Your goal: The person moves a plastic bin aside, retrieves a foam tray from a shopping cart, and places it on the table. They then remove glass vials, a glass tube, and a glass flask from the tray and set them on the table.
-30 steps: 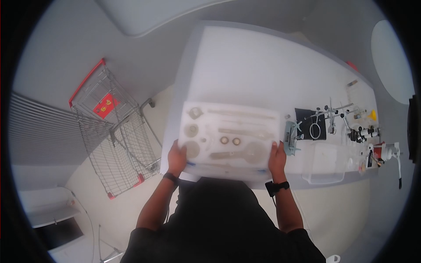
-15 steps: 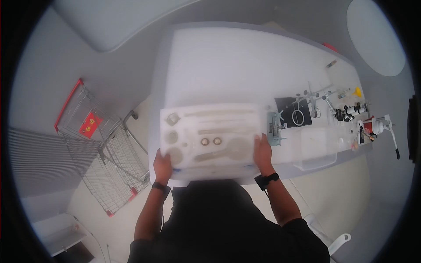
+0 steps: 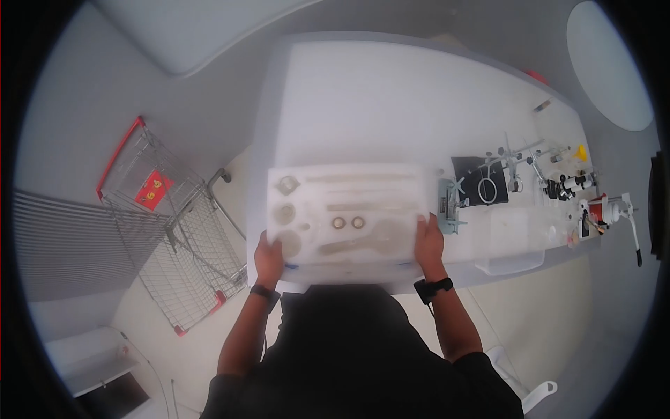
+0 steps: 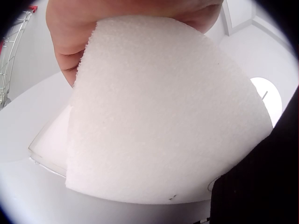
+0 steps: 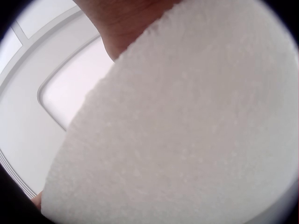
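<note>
A thick white foam insert (image 3: 317,192) with round and long cutouts lies level in front of the person's body, over the near edge of the table in the head view. Two small ring-like brassy pieces (image 3: 338,223) sit side by side near its middle. My left hand (image 3: 269,260) grips the insert's left side, thumb on top. At the opposite end, my right hand (image 3: 429,248) holds the right side, its thumb also on the upper face. In the left wrist view, curled fingers (image 4: 70,60) wrap the foam's edge. Foam fills most of the right wrist view.
Right of the insert stands a pale green scale-like device (image 3: 448,206). Beyond it are a black sheet (image 3: 467,188), metal stands with clamps (image 3: 515,167) and a clear plastic bin (image 3: 513,241). A wire shopping cart (image 3: 181,258) stands on the floor left of the white table (image 3: 405,98).
The head view has swung, shifting the whole scene left and then slightly back right. Both hands keep their hold on the foam insert, which stays about the same place over the table.
</note>
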{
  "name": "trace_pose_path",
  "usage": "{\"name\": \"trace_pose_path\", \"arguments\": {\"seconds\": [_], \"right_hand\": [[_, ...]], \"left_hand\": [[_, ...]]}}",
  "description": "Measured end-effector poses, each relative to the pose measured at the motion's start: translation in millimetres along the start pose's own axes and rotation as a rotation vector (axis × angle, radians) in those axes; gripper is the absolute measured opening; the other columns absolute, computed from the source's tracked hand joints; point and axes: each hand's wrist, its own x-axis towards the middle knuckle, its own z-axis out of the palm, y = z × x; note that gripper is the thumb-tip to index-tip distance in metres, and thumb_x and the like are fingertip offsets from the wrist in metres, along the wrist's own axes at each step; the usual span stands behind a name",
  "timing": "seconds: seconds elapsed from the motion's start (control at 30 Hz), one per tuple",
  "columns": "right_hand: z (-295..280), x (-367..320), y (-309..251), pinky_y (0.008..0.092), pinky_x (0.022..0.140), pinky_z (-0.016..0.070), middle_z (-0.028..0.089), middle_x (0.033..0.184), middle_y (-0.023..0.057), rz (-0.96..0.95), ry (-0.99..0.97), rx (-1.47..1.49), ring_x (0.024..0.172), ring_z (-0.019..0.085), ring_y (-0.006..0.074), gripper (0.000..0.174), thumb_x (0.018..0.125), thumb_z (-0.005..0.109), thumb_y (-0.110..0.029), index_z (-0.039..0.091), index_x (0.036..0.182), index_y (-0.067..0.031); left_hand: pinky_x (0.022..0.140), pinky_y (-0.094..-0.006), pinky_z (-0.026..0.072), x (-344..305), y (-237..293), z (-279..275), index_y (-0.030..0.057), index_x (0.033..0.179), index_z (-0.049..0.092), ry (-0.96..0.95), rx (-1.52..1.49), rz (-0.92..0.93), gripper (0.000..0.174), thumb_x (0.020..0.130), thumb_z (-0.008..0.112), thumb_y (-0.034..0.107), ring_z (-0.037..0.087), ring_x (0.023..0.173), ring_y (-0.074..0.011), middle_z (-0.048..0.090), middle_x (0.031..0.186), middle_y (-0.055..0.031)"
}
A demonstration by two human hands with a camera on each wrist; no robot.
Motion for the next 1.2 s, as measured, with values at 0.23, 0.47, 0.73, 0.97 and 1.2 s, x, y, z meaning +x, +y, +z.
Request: {"name": "trace_pose_path", "arguments": {"seconds": [0.23, 0.47, 0.73, 0.97, 1.2], "right_hand": [[-1.9, -0.6, -3.3, 0.0561, 0.101, 0.0582, 0.078, 0.124, 0.0315, 0.000, -0.014, 0.042, 0.114, 0.074, 0.0525, 0.053, 0.123, 0.047, -0.043, 0.063, 0.148, 0.0015], [-3.2, -0.5, 2.4, 0.0536, 0.111, 0.0546, 0.070, 0.143, 0.0300, -0.182, 0.081, -0.155, 0.132, 0.067, 0.0486, 0.045, 0.116, 0.064, -0.028, 0.064, 0.149, 0.0016], [10.1, -19.9, -105.7, 0.0465, 0.098, 0.0604, 0.072, 0.129, 0.0141, -0.381, -0.166, -0.027, 0.116, 0.072, 0.0362, 0.046, 0.095, 0.083, -0.019, 0.074, 0.139, -0.0082], [31.2, -7.9, -129.9, 0.0483, 0.089, 0.0586, 0.071, 0.111, 0.0098, -0.417, -0.268, -0.059, 0.105, 0.072, 0.0361, 0.016, 0.100, 0.078, -0.020, 0.077, 0.114, -0.0130], [33.1, 3.7, -123.4, 0.0450, 0.081, 0.0600, 0.068, 0.104, 0.0043, -0.548, -0.329, -0.085, 0.101, 0.072, 0.0295, 0.010, 0.099, 0.079, -0.017, 0.074, 0.107, -0.0136]], "left_hand": [[0.103, -0.0496, 0.0599, -0.5, -5.6, 0.3, -0.0033, 0.144, 0.064, 0.021, 0.031, 0.055, 0.041, 0.109, 0.063, 0.020, 0.078, 0.118, -0.0443, 0.080, 0.125, -0.0293], [0.103, -0.0501, 0.0602, -1.4, -5.0, -1.6, -0.0022, 0.146, 0.064, 0.027, -0.003, 0.034, 0.043, 0.109, 0.064, 0.021, 0.079, 0.118, -0.0447, 0.080, 0.126, -0.0299], [0.104, -0.0506, 0.0607, -2.3, 4.5, -2.7, -0.0013, 0.148, 0.063, 0.016, 0.054, -0.008, 0.045, 0.110, 0.064, 0.023, 0.079, 0.119, -0.0462, 0.080, 0.127, -0.0300], [0.104, -0.0551, 0.0593, -2.0, 6.5, -2.1, 0.0013, 0.148, 0.065, 0.011, 0.014, -0.055, 0.046, 0.107, 0.064, 0.021, 0.075, 0.120, -0.0504, 0.079, 0.128, -0.0300], [0.105, -0.0540, 0.0591, -0.3, 1.2, -1.1, 0.0001, 0.147, 0.064, -0.005, -0.051, -0.016, 0.045, 0.107, 0.064, 0.021, 0.075, 0.120, -0.0498, 0.078, 0.130, -0.0296]]}}
